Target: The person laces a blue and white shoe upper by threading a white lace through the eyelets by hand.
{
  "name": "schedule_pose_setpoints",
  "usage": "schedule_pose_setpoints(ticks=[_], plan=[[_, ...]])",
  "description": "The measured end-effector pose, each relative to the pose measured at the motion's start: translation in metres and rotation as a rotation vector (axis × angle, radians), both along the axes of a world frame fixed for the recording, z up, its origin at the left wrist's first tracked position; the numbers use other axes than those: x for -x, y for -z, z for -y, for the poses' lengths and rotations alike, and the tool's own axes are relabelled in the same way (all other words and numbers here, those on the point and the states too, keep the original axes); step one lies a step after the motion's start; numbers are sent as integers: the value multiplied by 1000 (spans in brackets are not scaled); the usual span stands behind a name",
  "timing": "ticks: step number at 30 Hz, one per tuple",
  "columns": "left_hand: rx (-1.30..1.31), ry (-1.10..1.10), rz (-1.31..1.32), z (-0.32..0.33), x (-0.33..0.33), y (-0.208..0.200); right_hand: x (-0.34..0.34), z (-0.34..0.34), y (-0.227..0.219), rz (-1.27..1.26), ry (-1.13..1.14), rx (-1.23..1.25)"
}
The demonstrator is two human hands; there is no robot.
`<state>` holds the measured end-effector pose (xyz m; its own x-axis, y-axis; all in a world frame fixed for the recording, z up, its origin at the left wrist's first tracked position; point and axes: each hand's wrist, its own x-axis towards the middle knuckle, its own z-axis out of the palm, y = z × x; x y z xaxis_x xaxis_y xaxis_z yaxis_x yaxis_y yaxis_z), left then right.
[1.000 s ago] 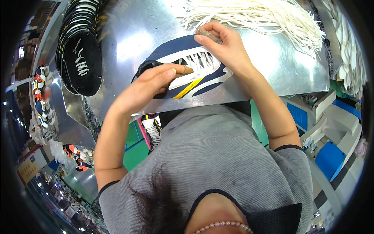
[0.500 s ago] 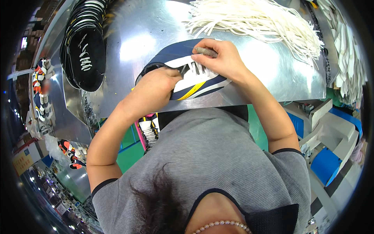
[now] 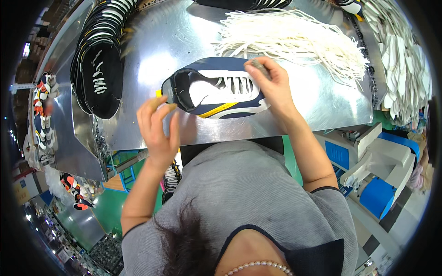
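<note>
A navy and white shoe upper (image 3: 235,110) with a yellow stripe lies on the metal table. Its dark-lined opening faces left and its toe points right. White lace crosses the row of eyelets. My right hand (image 3: 276,89) is closed at the toe end, thumb on the upper's far edge; a greyish wrap (image 3: 261,69) shows at its curled forefinger. Near the heel, my left hand (image 3: 159,131) is raised off the upper, fingers spread and holding nothing. Its fingertips are close to a small yellow tab (image 3: 159,93) at the heel.
A large bundle of white laces (image 3: 294,41) lies beyond the upper. Nested black shoe uppers (image 3: 99,69) stand in a row at the left; more uppers (image 3: 244,4) lie at the far edge. White strips (image 3: 405,73) hang at the right, above a blue and white machine (image 3: 377,184).
My left hand has come out of the upper's opening and moved left toward me, its fingers spreading. My right hand has shifted to the toe end. The upper's opening is now uncovered.
</note>
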<state>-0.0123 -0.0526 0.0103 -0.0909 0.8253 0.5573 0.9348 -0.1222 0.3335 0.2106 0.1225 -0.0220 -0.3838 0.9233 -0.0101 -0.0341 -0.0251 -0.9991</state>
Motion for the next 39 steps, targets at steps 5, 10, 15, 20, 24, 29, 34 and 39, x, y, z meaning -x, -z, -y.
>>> schedule_pose_setpoints(ticks=[5,10,15,20,24,29,34,39], plan=[[133,-130,530,38,-41,21,8,-2,-4,108,-210,-223],[189,-137,1272,29,-49,28,11,2,-24,374,-518,-793],[218,-122,1538,14,-37,30,19,4,-22,429,-456,-743],[245,-134,1745,6,-39,24,14,17,-16,310,-449,-654],[172,105,2215,-4,-26,29,7,11,-17,248,-378,-574],[113,282,2417,-18,-45,36,3,11,-18,65,-365,-460],[162,377,2188,-26,-52,32,-4,8,-6,29,-447,-287],[119,318,2021,-20,-38,15,9,8,-8,-218,-442,-143]])
